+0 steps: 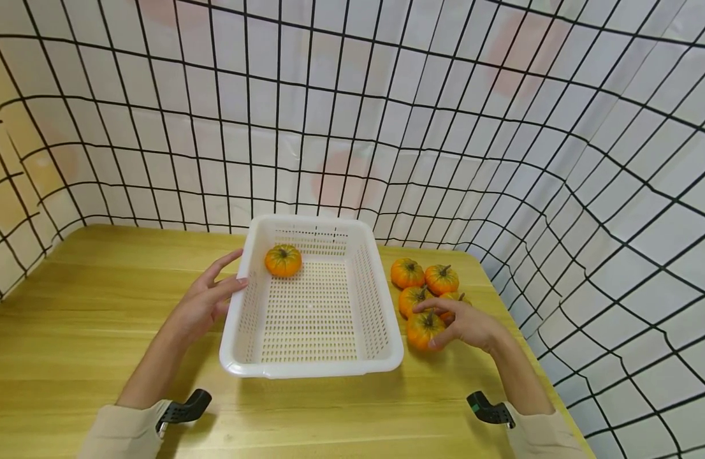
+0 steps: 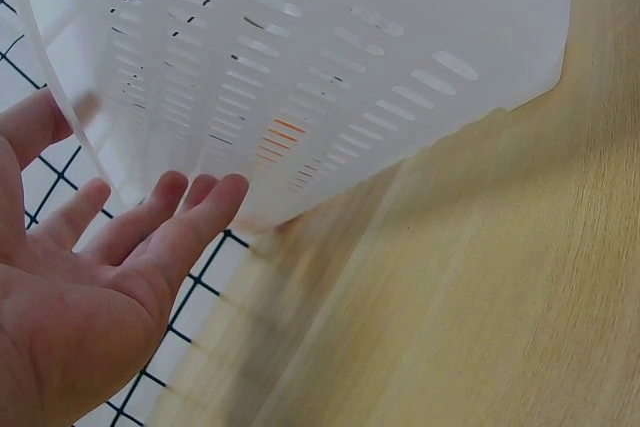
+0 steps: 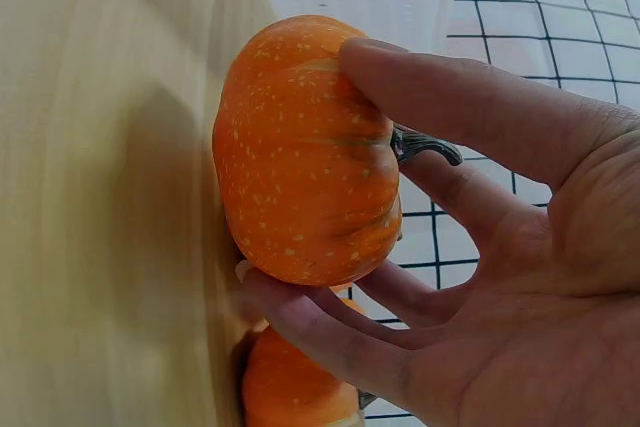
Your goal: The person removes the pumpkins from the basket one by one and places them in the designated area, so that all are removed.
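Observation:
A white perforated plastic basket (image 1: 309,368) stands on the wooden table with one small orange pumpkin (image 1: 283,260) in its far left corner. At the basket's left side, my left hand (image 1: 206,299) holds the rim, thumb over the edge and fingers along the outer wall (image 2: 330,67). To the right of the basket, my right hand (image 1: 464,324) grips the nearest pumpkin (image 3: 305,157) of a group, thumb on one side and fingers on the other. Its dark curved stem (image 3: 425,145) points toward the palm. Another pumpkin (image 3: 295,377) shows below the fingers.
Several more pumpkins (image 1: 407,273) sit close together behind the gripped one, one partly hidden by my right hand. Black wire mesh (image 1: 306,127) with pale sheeting behind it rises around the back and sides of the table (image 1: 71,331).

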Demonstrator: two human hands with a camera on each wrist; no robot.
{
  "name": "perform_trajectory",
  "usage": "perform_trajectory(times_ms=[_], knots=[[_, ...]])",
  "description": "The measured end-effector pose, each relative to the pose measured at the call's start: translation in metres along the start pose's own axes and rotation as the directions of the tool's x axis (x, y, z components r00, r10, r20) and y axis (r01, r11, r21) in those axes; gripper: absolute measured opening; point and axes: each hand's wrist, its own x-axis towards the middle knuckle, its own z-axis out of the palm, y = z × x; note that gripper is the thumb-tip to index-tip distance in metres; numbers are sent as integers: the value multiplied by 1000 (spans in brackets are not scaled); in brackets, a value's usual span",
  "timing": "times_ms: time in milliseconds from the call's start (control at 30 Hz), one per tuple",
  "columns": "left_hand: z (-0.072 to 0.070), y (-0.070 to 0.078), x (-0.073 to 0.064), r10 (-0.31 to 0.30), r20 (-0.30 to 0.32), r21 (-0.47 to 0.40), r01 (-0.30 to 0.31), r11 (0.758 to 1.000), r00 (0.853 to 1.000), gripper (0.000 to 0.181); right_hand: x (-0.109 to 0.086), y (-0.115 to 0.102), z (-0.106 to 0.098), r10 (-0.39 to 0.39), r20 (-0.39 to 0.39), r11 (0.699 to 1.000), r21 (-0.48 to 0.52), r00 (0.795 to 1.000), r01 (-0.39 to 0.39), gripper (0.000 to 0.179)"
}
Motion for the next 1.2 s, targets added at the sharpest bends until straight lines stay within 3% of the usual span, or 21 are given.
perform_trajectory(times_ms=[1200], knots=[[1,0,0,-6,-7,1,6,1000,1000,69,-1,15,8,17,15,998,54,1000,-18,69]])
